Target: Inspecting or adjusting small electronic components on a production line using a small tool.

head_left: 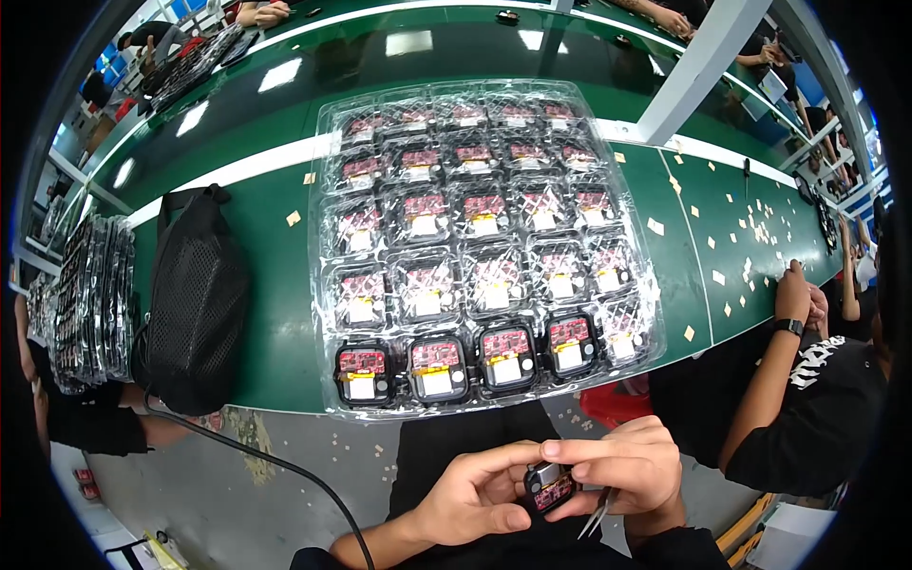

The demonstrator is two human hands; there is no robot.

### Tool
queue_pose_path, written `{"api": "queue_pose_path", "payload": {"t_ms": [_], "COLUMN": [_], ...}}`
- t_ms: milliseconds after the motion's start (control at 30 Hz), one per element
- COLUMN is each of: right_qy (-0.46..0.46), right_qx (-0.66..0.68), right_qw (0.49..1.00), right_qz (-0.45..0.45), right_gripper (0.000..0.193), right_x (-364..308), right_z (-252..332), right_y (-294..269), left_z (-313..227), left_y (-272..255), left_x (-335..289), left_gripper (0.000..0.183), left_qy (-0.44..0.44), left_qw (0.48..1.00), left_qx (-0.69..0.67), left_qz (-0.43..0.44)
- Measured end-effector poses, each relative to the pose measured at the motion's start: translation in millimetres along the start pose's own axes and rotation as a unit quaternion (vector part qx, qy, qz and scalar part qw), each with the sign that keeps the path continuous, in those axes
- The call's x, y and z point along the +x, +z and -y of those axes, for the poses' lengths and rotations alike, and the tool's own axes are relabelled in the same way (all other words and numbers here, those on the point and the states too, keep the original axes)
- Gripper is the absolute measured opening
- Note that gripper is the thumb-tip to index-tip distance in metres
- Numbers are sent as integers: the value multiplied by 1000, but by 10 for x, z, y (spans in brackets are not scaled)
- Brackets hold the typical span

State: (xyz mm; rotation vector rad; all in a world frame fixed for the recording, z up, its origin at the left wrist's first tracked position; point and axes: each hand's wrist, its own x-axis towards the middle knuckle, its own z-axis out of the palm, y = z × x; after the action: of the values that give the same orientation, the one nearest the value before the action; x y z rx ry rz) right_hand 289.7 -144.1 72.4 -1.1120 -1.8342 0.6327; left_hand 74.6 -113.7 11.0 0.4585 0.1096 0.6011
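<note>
Above my lap, my left hand (467,496) is closed around the edge of a small black device housing (551,487) with a red circuit board and a grey part inside. My right hand (632,467) pinches the housing's upper right side and also holds metal tweezers (596,516), whose tips point downward. Beyond my hands, a clear plastic tray (331,407) lies on the green table. In its rows of pockets sit several similar black housings (506,356), showing red boards, white blocks and yellow strips. Shiny clear plastic covers the rear rows.
A black mesh bag (195,299) stands left of the tray, beside stacked trays (92,304). A black cable (275,452) crosses toward my left forearm. Pale yellow scraps (760,228) litter the right table, where a co-worker (803,404) sits. A white post (703,71) rises behind the tray.
</note>
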Motion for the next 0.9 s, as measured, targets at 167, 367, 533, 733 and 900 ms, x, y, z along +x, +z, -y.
{"api": "queue_pose_path", "payload": {"t_ms": [167,367,533,733,900], "right_qy": [7,20,7,-62,-73], "right_qx": [7,-40,-164,-241,-284], "right_qw": [1000,998,985,965,952], "right_qz": [7,-42,-62,-87,-91], "right_gripper": [38,61,39,32,26], "right_x": [24,-35,-86,-110,-93], "right_z": [-50,-24,-25,-61,-54], "right_y": [65,123,227,330,336], "left_z": [17,13,65,75,74], "left_y": [-34,3,100,119,103], "left_x": [47,7,-9,-16,-9], "left_gripper": [65,63,66,65,62], "left_qy": [23,139,193,209,217], "left_qw": [998,988,968,948,940], "left_qx": [65,57,94,156,194], "left_qz": [-11,-41,-133,-183,-180]}}
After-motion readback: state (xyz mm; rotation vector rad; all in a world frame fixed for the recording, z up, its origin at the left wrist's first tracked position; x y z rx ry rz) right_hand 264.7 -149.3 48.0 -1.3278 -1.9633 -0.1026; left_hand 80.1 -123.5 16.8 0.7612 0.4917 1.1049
